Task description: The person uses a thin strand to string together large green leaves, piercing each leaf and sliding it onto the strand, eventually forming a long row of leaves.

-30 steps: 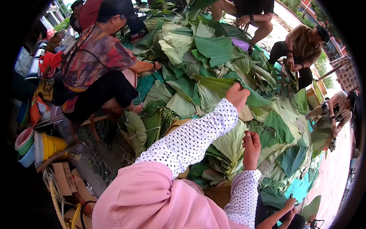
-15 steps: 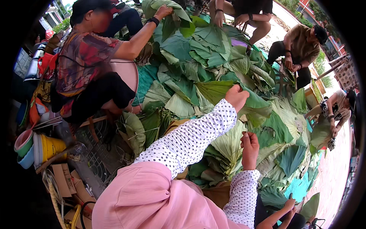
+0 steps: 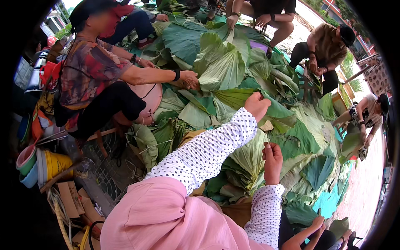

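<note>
My left hand (image 3: 258, 104), closed, grips the edge of a large green leaf (image 3: 277, 110) held over the heap of overlapping leaves (image 3: 316, 171). Below and to its right, my right hand (image 3: 273, 162) is pinched on what looks like a thin pale strand, partly hidden by the thumb and fingers. Beneath both hands lies a pale, pleated leaf (image 3: 243, 158). Beyond my left hand, the co-worker at left (image 3: 87, 71) holds a broad pale-green leaf (image 3: 218, 66) over the heap.
More co-workers crouch round the heap: top centre (image 3: 279, 16), upper right (image 3: 323, 54), far right (image 3: 366, 121), and another's arms (image 3: 308, 233) at lower right. A pink basin (image 3: 155, 93) stands by the left co-worker. Stacked buckets (image 3: 56, 162) and cardboard (image 3: 68, 193) lie at lower left.
The left co-worker raised leaves high half a second ago and has now lowered a leaf onto the heap's middle. My two hands have shifted only slightly.
</note>
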`<state>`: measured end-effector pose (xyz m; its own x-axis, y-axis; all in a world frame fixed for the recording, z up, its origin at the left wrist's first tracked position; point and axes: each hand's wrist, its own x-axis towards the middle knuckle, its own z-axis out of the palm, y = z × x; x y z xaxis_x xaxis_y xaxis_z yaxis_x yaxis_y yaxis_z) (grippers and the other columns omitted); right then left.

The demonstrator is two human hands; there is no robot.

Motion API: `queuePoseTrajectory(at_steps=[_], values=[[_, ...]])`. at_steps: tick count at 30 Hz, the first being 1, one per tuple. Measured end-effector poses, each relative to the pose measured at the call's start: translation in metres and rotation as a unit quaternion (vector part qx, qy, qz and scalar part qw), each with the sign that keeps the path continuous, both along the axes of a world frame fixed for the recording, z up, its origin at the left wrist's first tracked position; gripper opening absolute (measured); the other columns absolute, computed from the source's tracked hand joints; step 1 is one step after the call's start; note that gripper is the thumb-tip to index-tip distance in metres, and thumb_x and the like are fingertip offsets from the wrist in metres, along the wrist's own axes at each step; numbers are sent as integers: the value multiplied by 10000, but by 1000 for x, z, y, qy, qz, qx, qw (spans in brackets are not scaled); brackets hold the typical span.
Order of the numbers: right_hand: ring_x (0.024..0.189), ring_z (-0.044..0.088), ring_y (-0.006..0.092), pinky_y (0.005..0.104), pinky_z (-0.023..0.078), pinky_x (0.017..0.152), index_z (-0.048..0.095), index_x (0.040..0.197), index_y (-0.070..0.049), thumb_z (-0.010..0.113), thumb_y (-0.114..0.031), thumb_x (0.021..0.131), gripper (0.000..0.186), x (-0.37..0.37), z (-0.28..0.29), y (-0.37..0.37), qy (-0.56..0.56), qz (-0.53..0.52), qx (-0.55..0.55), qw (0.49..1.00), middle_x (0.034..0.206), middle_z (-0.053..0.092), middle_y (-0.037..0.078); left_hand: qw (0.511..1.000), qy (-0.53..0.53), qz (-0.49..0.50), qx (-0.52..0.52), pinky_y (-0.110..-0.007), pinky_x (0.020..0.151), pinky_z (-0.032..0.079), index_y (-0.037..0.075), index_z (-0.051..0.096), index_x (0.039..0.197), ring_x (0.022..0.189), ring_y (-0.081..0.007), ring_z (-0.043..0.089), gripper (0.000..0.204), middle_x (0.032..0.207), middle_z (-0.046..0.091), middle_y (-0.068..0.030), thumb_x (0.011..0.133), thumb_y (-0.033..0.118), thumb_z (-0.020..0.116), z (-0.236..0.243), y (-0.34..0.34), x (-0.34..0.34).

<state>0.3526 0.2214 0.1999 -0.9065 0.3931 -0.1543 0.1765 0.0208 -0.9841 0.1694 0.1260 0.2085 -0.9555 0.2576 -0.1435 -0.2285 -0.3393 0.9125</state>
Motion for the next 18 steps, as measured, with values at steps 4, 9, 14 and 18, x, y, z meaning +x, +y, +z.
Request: queuePoseTrajectory(at_steps=[4,9,14,18], values=[[621,424,35,199,363,575,618,1010,-25,554,-181,971,173,0,-3,6,5,-2,13,1000,785,568,-23,1000,8,-3,20,-258,748,426,-2,626,1012,812,-102,532,194,925,627,-16,835,75,615,4,6,2],[621,424,35,197,362,575,617,1010,-21,554,-174,971,169,-1,-1,2,9,2,3,1000,784,567,-23,1000,6,-4,-2,-262,731,421,-2,614,979,801,-103,520,168,913,620,-15,830,77,616,2,5,2],[624,424,33,194,358,573,619,1004,-21,557,-168,970,163,2,-3,3,11,2,-3,1000,784,566,-22,1000,-1,-8,-23,-265,749,428,-7,610,984,815,-109,530,175,921,623,-21,829,75,613,-3,6,2],[623,424,33,194,357,571,619,1003,-21,555,-166,970,162,3,-2,2,10,2,-2,1000,780,567,-22,1000,9,-9,-8,-264,777,433,-13,610,997,840,-115,543,189,938,630,-28,829,74,611,-6,8,1]])
